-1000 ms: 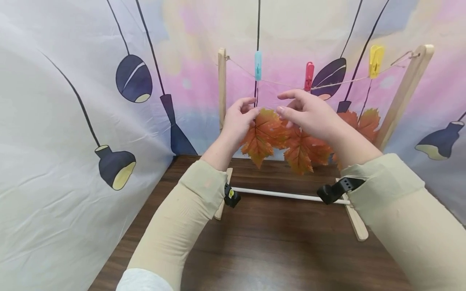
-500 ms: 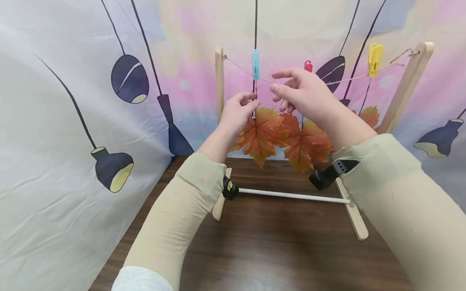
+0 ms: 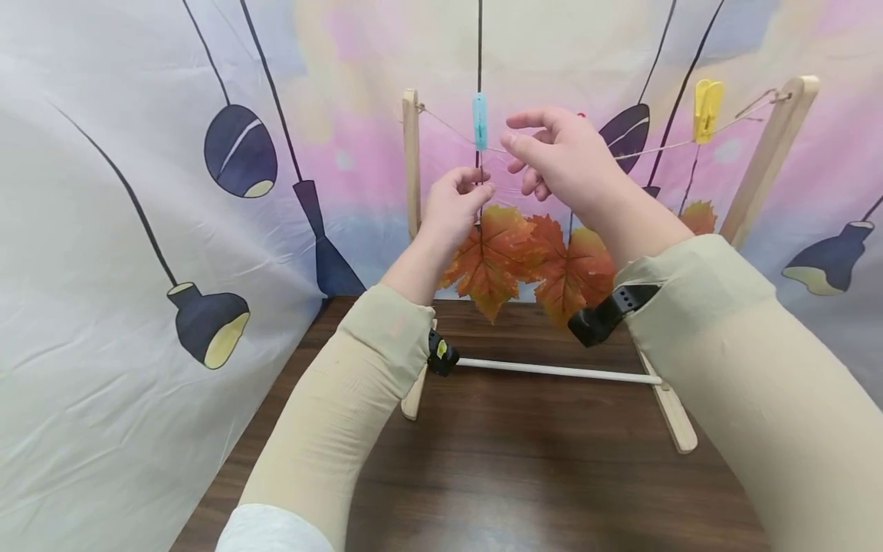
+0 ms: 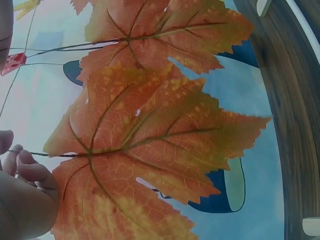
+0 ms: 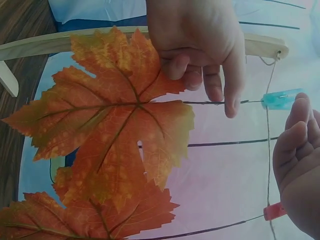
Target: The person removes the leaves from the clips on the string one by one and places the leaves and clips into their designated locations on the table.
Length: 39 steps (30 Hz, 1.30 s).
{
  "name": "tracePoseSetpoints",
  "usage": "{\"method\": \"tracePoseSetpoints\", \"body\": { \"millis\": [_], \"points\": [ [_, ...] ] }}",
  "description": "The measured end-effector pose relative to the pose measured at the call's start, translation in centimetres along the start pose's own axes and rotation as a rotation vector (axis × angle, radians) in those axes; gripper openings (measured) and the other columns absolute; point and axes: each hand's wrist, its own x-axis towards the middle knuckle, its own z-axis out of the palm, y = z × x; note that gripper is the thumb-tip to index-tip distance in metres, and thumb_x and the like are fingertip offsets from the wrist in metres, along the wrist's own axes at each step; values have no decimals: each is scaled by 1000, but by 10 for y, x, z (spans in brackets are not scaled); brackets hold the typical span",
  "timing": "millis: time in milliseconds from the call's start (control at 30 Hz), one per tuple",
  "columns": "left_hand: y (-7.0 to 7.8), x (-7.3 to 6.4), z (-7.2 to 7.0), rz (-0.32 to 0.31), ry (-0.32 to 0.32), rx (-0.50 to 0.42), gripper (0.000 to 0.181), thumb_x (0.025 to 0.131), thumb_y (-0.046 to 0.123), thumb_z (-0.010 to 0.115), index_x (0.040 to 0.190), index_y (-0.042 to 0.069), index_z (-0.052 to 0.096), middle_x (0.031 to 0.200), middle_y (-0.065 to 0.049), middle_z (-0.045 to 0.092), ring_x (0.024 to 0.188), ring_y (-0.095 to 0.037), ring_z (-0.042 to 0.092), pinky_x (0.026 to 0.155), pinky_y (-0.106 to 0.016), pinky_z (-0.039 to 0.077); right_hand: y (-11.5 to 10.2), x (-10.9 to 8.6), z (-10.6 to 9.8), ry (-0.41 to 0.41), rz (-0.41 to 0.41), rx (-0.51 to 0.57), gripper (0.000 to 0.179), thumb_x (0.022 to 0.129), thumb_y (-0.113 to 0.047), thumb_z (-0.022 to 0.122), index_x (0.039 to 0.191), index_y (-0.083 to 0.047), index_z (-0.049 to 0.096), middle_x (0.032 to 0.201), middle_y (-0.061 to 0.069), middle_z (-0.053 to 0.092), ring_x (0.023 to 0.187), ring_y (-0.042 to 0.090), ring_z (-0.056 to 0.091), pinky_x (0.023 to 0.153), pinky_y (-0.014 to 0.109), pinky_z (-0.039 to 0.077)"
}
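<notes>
Three clothespins clip orange artificial maple leaves by their stems to a string: a light blue clothespin [image 3: 480, 121], a yellow clothespin [image 3: 707, 112] and a red clothespin [image 5: 274, 211], mostly hidden by my right hand in the head view. My left hand [image 3: 450, 205] pinches the stem of the leftmost maple leaf [image 3: 488, 261], a little below the blue clothespin. Just right of that clothespin, my right hand [image 3: 569, 161] is raised with thumb and fingers parted, holding nothing. In the right wrist view its fingertips overlap the clothespin's end. A second maple leaf [image 3: 576, 268] hangs alongside.
The string runs between two wooden posts, the left post [image 3: 411, 165] and the right post [image 3: 773, 157]. A white rod [image 3: 559, 371] joins their feet on the dark wooden table [image 3: 524, 452]. Behind stands a backdrop cloth [image 3: 124, 307] printed with hanging lamps.
My right hand has risen from beside the leaves and moved left to the blue clothespin, covering most of the red one. My left hand stays at the stem, slightly higher.
</notes>
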Motion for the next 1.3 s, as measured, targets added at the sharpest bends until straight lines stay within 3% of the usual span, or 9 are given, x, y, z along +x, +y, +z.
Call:
{"method": "tracePoseSetpoints", "body": {
  "millis": [200,333,567,767,967,1300],
  "points": [
    [-4,-2,-4,-11,22,-23,22,91,16,62,108,2,62,88,-3,56,75,-15,50,66,-26,43,-4,5,6,-7,-6,-8,47,93,-34,58,134,-13,48,103,13,61,60,15,54,51,22,45],
    [-6,-3,-7,-16,35,-47,23,92,14,61,110,1,62,97,-5,61,73,-15,52,69,-30,46,-6,8,10,-11,0,-6,47,94,-33,57,135,-12,47,102,12,61,61,16,53,51,21,44],
    [-7,-2,-10,-16,61,-34,21,92,15,61,108,1,64,95,-4,62,64,-19,51,59,-25,43,-9,13,13,15,53,50,49,92,-35,58,135,-14,46,102,11,59,62,17,52,53,21,44],
    [-7,-3,-3,2,57,-27,20,91,14,62,105,0,65,87,-3,60,62,-19,52,57,-24,43,-7,16,9,31,99,86,53,91,-37,59,137,-14,43,104,12,57,61,17,49,54,21,44],
    [-5,-6,6,0,40,-48,20,91,13,61,106,-1,64,88,-4,61,60,-18,52,57,-26,45,-1,21,8,23,110,130,54,92,-34,59,138,-13,41,103,14,55,59,17,47,53,21,42],
    [-3,-9,8,18,26,-87,16,91,10,61,104,0,62,87,-5,61,57,-17,49,57,-25,46,-5,27,12,45,128,141,55,91,-36,59,140,-17,41,102,11,54,61,19,45,53,23,40]
  ]
}}
